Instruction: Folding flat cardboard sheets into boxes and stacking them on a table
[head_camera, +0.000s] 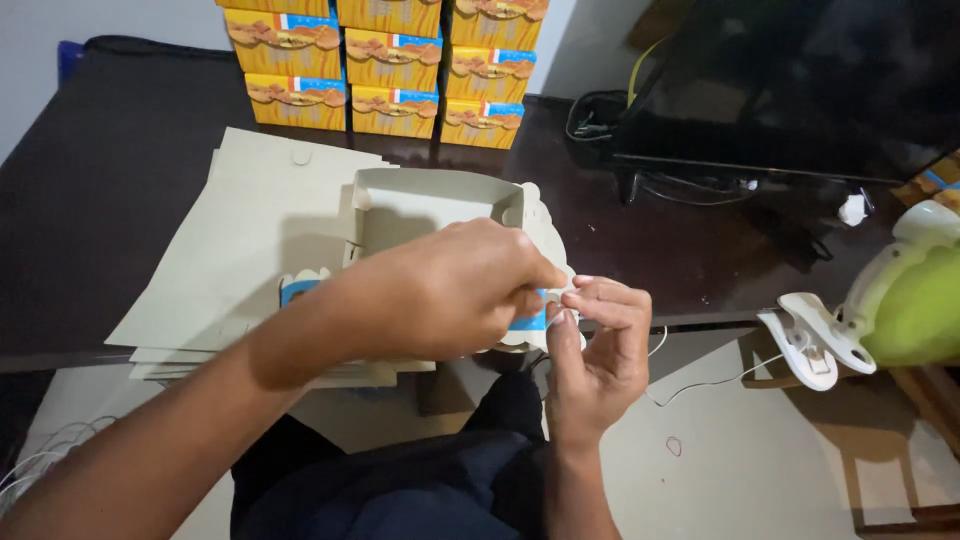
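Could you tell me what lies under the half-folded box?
Under the half-folded box lies a stack of flat cardboard sheets on the dark table. The left hand hides the box's near side.

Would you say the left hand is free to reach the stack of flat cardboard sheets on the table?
Probably not right now: the left hand is pinching the half-folded box together with the right hand, though the flat cardboard sheets lie uncovered just beside it.

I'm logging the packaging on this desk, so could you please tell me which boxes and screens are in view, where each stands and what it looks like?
Stacked boxes: far edge of desk, rows of yellow-orange cartons with blue-red strips.
Half-folded box: desk middle, grey-beige tray with scalloped flap, held by left hand and right hand.
Flat blanks: beneath it, grey-beige sheets.
Screen: upper right, dark, unlit.
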